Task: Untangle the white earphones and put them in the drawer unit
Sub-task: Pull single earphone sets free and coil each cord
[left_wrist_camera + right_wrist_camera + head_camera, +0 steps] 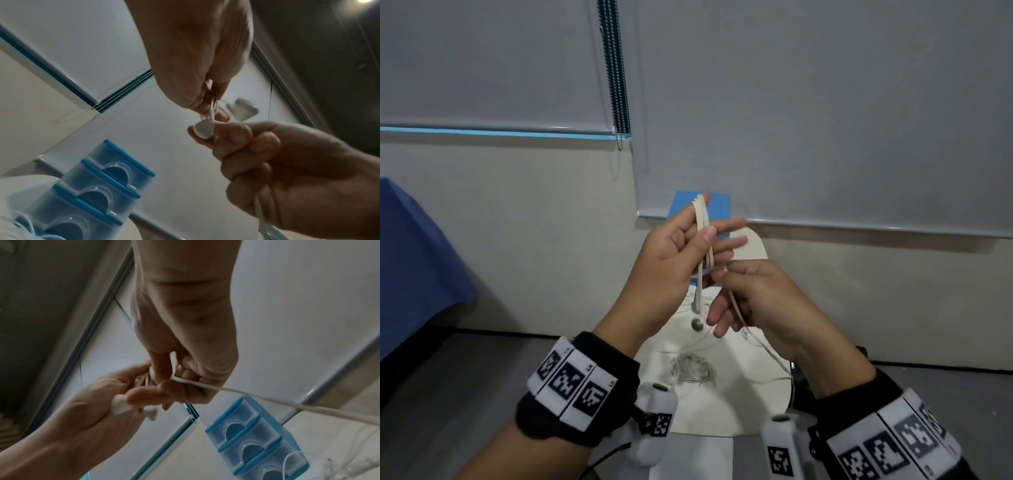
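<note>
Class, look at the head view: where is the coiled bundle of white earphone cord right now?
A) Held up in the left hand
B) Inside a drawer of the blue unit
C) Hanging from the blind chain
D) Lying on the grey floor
A: the left hand holds the coiled white earphones up, thumb pinning the loops, above the round white table.

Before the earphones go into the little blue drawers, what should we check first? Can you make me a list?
1. Left hand holds the looped white earphones: ok.
2. Right hand grips the trailing cord: ok.
3. Cord fully wound up: not ok, a length hangs down to the round table.
4. Drawer unit open: not ok, the drawers in view look closed.
5. Knots all gone: cannot tell.
</note>
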Available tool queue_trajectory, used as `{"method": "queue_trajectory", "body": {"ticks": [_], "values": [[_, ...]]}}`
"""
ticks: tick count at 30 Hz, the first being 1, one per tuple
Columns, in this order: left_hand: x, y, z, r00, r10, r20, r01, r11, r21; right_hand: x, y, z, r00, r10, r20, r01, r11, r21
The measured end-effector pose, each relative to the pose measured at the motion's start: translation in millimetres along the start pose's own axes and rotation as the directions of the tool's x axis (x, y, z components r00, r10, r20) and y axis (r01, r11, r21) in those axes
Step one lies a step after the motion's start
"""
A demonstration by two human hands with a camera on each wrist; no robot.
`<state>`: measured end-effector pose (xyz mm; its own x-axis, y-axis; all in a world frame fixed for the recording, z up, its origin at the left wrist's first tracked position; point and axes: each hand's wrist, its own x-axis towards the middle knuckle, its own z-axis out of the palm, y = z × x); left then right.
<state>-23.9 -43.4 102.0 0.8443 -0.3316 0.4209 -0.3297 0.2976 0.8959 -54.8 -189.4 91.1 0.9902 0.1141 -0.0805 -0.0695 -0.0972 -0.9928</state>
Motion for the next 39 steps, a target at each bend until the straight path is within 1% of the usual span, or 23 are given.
{"method": "queue_trajectory", "body": {"ticks": [2,5,10,11,13,15,18,20,22,24,26,27,29,30,32,35,36,37,38,39], "values": [[3.6,-6.0,-3.2,0.996,0.025,-0.084,-0.025,1.000,0.002,-3.1,2.6,-1.4,1.000,0.008,0.028,-0.006,0.995,-0.102],[7.0,-10.5,-6.3,0.991,0.022,-0.134,-0.012,0.997,0.081,-10.9,-1.0,-4.5,0.993,0.022,0.112,0.002,0.977,-0.212],[14.2,-22.3,-10.4,0.990,-0.002,-0.140,0.034,0.974,0.226,-24.0,-21.2,-8.3,0.961,0.027,0.274,0.043,0.968,-0.246],[15.0,-24.1,-11.4,0.992,-0.009,-0.130,0.042,0.965,0.260,-25.8,-26.3,-9.5,0.956,0.016,0.293,0.058,0.968,-0.242],[11.6,-25.7,-10.6,0.998,-0.024,-0.057,0.042,0.944,0.326,-29.5,-38.5,-14.3,0.951,-0.035,0.308,0.106,0.971,-0.216],[4.2,-24.2,-9.7,0.996,-0.073,0.044,0.052,0.931,0.361,-29.8,-52.8,-24.5,0.959,-0.108,0.261,0.164,0.966,-0.202],[-7.7,-17.5,-9.7,0.973,-0.153,0.171,0.101,0.954,0.282,-19.8,-68.8,-45.3,0.974,-0.196,0.114,0.221,0.931,-0.291],[-12.7,-11.3,-8.3,0.962,-0.173,0.212,0.133,0.973,0.190,-7.7,-68.8,-56.5,0.971,-0.233,0.048,0.233,0.889,-0.394],[-14.8,-7.0,-6.0,0.957,-0.185,0.224,0.159,0.979,0.130,4.1,-60.0,-63.3,0.968,-0.252,0.023,0.233,0.854,-0.465],[-15.6,-4.4,-4.7,0.957,-0.174,0.233,0.164,0.985,0.062,13.8,-45.5,-65.7,0.968,-0.250,0.031,0.239,0.870,-0.432],[-13.1,-0.9,-4.0,0.969,-0.144,0.202,0.147,0.989,-0.001,17.5,-27.5,-60.6,0.973,-0.223,0.067,0.233,0.917,-0.323],[-10.5,0.9,-4.0,0.979,-0.122,0.166,0.128,0.991,-0.027,17.2,-17.6,-55.3,0.975,-0.203,0.089,0.220,0.933,-0.285],[-4.1,5.1,-5.3,0.994,-0.088,0.070,0.091,0.994,-0.052,12.5,1.7,-39.1,0.975,-0.165,0.150,0.201,0.941,-0.271],[-1.1,6.1,-6.1,0.996,-0.082,0.023,0.083,0.995,-0.046,8.5,8.9,-30.6,0.971,-0.142,0.194,0.195,0.937,-0.290],[3.0,4.0,-7.7,0.996,-0.074,-0.041,0.076,0.997,0.033,-1.1,14.5,-18.2,0.953,-0.074,0.295,0.187,0.907,-0.377],[2.6,-4.7,-8.1,0.996,-0.058,-0.063,0.071,0.974,0.217,-17.3,-8.1,-15.3,0.914,0.028,0.404,0.210,0.820,-0.532],[1.7,-7.2,-8.1,0.997,-0.058,-0.054,0.070,0.963,0.262,-20.9,-20.6,-18.6,0.909,0.017,0.416,0.233,0.808,-0.541],[0.0,-8.4,-8.6,0.997,-0.059,-0.040,0.068,0.953,0.296,-24.3,-35.0,-22.2,0.911,-0.028,0.412,0.263,0.808,-0.527],[-2.3,-8.7,-8.8,0.998,-0.064,-0.009,0.063,0.946,0.319,-25.3,-48.5,-27.4,0.920,-0.100,0.378,0.300,0.802,-0.517],[-4.6,-8.5,-8.4,0.997,-0.068,0.030,0.054,0.941,0.333,-23.0,-59.7,-34.6,0.930,-0.189,0.316,0.338,0.779,-0.528]]}}
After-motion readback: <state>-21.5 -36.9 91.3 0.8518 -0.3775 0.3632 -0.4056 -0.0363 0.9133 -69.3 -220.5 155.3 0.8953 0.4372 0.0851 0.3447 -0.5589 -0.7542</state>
